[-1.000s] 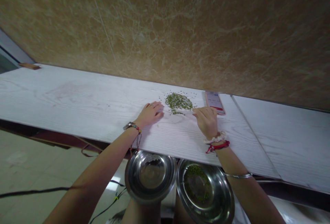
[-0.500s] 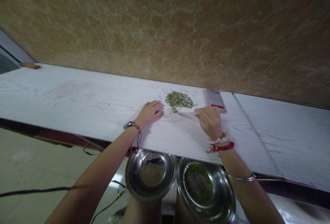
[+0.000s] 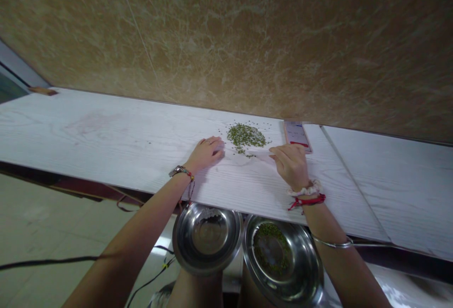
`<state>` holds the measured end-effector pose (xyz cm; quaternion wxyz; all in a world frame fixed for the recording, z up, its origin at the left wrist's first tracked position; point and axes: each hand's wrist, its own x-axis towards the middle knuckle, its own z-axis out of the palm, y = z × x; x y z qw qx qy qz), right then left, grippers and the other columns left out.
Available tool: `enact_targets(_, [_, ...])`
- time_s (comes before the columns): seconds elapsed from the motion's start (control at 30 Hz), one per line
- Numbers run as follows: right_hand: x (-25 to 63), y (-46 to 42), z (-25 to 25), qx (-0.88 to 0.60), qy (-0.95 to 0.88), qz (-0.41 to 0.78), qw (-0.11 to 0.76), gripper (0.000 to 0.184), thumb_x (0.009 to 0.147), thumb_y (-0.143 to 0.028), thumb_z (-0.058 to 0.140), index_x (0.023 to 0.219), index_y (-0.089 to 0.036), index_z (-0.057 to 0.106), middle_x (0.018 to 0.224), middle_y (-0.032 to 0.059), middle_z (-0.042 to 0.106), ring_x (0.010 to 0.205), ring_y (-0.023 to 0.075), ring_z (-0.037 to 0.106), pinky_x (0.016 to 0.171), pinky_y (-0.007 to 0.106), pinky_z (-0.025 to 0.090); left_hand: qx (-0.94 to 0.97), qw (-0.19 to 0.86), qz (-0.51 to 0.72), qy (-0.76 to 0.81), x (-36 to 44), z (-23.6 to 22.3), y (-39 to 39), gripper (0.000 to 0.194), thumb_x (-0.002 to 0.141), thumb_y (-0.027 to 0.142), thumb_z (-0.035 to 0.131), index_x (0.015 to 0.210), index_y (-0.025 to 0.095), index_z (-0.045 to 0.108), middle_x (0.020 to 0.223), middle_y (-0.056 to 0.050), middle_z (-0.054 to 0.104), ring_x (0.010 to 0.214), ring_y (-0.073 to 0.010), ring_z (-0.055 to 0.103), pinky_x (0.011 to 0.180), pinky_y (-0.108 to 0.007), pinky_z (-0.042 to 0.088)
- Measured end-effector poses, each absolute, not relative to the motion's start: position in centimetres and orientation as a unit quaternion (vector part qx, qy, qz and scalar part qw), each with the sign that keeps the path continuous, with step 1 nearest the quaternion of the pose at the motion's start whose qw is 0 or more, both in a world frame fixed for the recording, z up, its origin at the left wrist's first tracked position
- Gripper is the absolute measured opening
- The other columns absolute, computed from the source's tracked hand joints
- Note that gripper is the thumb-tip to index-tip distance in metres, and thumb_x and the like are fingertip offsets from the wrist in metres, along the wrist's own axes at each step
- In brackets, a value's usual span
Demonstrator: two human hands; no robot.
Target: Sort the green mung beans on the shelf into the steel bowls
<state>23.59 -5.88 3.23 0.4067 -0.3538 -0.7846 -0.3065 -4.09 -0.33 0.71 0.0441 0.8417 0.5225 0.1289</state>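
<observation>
Small green beans that look like mung beans (image 3: 246, 135) lie in a loose patch on the white wood-grain tabletop (image 3: 152, 154), with stray ones round the edge. My left hand (image 3: 208, 151) rests on the table just left of the beans, palm down, fingers stretched out and holding nothing. On the other side, my right hand (image 3: 292, 164) has its fingers pinched together on a thin pale strip (image 3: 261, 154). The strip's far end reaches a few beans at the front of the patch; its exact kind is too faint to tell.
Below the table edge, a steel bowl (image 3: 179, 246) with whitish bits sits on the left. Another steel bowl (image 3: 309, 270) with green beans is on the right. A phone (image 3: 296, 133) lies behind my right hand. A marbled wall (image 3: 226, 43) borders the table.
My right hand has shifted slightly right with the strip, and a few beans at the front of the patch now lie a little further right. My left hand stays put.
</observation>
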Motion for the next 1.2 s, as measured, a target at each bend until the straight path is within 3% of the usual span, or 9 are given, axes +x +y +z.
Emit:
enact_targets(0.73, [24.3,-6.5,4.1,-0.321,-0.800,-0.283,0.421,0.009,0.085,-0.013,0.057,0.087,-0.021,0.059,0.071,-0.0006,0.070,0.066,0.0147,0.062,0.073,0.032,0.041,0.861,0.038,0.146,0.486,-4.0,1.0,-0.6,0.042,0.087,0.028,0.047,0.124,0.014,0.060,0.133,-0.011,0.059,0.126,-0.0235,0.052,0.109,-0.040,0.038])
enact_targets(1.2, [24.8,-6.3,3.2,-0.378,-0.782,-0.277,0.411,0.010,0.085,-0.021,0.054,0.086,-0.024,0.063,0.071,-0.0003,0.069,0.068,0.0167,0.060,0.077,0.036,0.039,0.859,0.044,0.161,0.484,-4.1,0.9,-0.4,0.039,0.085,0.026,0.049,0.121,0.021,0.062,0.132,-0.005,0.060,0.124,-0.0212,0.053,0.108,-0.035,0.040])
